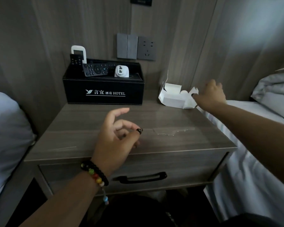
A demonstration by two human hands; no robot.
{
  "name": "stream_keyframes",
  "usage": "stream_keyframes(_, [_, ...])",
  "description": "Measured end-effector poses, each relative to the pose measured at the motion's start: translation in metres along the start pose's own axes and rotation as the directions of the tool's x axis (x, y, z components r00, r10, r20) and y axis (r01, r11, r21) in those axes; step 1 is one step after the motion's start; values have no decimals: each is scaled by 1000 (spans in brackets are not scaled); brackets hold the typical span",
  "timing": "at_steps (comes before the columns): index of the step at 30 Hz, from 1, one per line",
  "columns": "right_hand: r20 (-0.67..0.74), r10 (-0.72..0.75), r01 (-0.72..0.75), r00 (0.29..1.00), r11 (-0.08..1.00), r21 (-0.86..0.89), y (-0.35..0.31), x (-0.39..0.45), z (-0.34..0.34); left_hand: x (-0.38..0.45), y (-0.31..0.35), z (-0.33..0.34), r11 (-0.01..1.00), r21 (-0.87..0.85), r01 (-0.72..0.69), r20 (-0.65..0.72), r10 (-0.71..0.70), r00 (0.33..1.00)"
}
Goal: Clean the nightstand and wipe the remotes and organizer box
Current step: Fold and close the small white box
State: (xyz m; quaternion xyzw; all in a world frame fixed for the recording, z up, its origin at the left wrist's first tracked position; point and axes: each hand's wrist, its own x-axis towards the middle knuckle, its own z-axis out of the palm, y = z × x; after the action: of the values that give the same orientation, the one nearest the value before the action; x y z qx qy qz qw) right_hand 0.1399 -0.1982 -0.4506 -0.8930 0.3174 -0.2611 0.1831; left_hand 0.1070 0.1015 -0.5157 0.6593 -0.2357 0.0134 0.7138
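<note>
A black organizer box (103, 92) with white hotel lettering stands at the back left of the wooden nightstand (88, 128). Inside it a white remote (78, 50) and a small black remote (75, 60) stand upright, a long black remote (97, 69) lies across, and a white plug adapter (121, 72) sits beside it. My left hand (116, 136) hovers over the nightstand's front, fingers loosely curled, holding nothing. My right hand (209, 95) reaches to the back right corner and touches the torn open white carton (175, 97); whether its fingers grip the flap is unclear.
A wet smear (169, 131) glistens on the top right of centre. Beds with white sheets flank the nightstand, a pillow (5, 138) on the left and another (275, 92) on the right. Wall switches and a socket (136, 46) sit behind. The drawer has a black handle (141, 177).
</note>
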Motion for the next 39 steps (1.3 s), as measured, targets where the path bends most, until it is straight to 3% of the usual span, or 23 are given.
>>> stream_keyframes(2, [36,301,-303,953,938,168,-1,13,14,2,1,-2,998,-52,31,-5,-31,999])
stream_keyframes(4, [91,469,-475,878,838,269,4,33,30,5,2,-6,991,-108,75,2,-75,997])
stream_keyframes(7, [195,476,-514,858,791,331,27,75,56,9,1,-12,975,-180,130,55,-122,991])
stream_keyframes(10, [323,468,-565,823,737,371,18,64,49,12,1,-15,960,-233,154,99,-135,986])
stream_keyframes(17, [178,426,-461,887,795,395,15,46,15,19,-2,-13,937,-307,166,69,-152,986])
stream_keyframes(19, [73,346,-346,935,852,394,20,39,4,19,0,-10,940,-301,157,55,-148,988])
stream_keyframes(22, [-54,223,-168,973,854,493,23,21,-13,17,1,-3,947,-290,135,14,-137,990])
stream_keyframes(27, [-160,130,22,979,707,707,16,-23,-55,12,14,9,978,-197,76,-48,-87,995])
stream_keyframes(31, [-157,80,88,984,549,831,-1,-91,-82,2,37,23,959,-273,80,-42,-95,995])
stream_keyframes(35, [-106,-39,111,994,518,848,-8,-166,-79,-18,53,32,915,-402,41,27,-33,999])
stream_keyframes(39, [-50,-161,119,986,453,884,-2,-217,-50,-40,53,25,924,-382,-18,-37,4,999])
